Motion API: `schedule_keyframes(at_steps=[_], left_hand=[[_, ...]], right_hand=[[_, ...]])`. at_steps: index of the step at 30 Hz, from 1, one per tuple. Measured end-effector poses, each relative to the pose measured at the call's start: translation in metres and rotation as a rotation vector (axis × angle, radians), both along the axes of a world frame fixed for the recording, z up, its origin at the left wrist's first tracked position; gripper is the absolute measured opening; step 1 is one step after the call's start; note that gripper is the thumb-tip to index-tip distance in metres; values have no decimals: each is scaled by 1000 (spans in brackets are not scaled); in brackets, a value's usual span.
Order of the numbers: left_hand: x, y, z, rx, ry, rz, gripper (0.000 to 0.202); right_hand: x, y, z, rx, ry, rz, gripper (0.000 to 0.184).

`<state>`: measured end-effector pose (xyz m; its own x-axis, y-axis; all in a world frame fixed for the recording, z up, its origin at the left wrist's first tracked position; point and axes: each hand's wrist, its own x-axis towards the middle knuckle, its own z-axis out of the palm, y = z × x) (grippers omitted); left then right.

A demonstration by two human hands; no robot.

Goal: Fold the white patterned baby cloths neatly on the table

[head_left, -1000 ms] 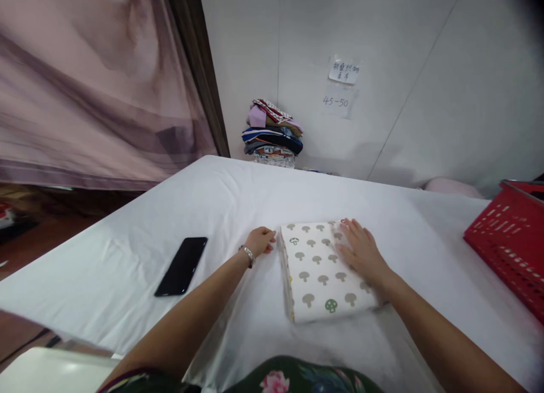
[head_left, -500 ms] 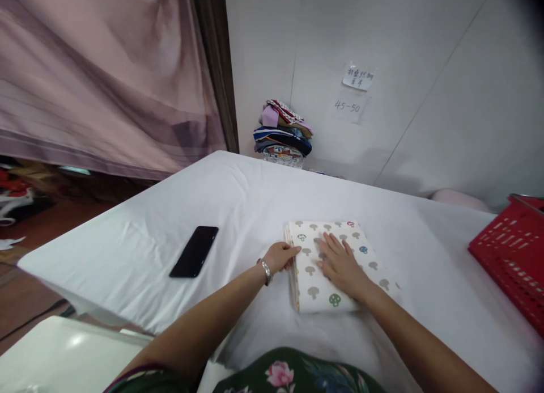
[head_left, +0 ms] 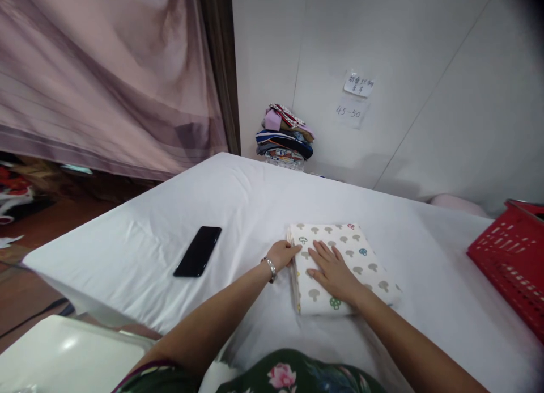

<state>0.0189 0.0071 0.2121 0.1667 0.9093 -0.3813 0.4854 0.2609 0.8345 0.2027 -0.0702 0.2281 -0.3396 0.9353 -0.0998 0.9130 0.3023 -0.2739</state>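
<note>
A folded white cloth printed with grey, green, blue and red mushrooms lies flat on the white-covered table. My left hand, with a silver bracelet at the wrist, pinches the cloth's left edge: the thumb rests on top, and the other fingers are partly hidden at the side. Flat on the upper face of the cloth, left of its middle, lies my right hand, its fingers spread and touching the fabric. Several layers show along the left fold.
A black phone lies on the table to the left. At the right edge stands a red plastic basket. Behind the table, a stack of folded fabrics sits against the wall. A white stool-like surface is at lower left.
My right hand has slid slightly left across the cloth, towards my left hand. The left hand keeps its pinch on the edge. The view has shifted slightly.
</note>
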Motion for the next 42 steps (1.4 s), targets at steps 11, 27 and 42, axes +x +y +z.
schedule_keyframes(at_steps=[11, 27, 42], left_hand=[[6, 21, 11, 178, 208, 66, 19], [53, -4, 4, 674, 616, -397, 69], [47, 2, -3, 693, 726, -439, 72]], right_hand=[[2, -2, 8, -46, 68, 60, 63], [84, 64, -9, -21, 14, -392, 70], [116, 56, -7, -105, 183, -456, 70]])
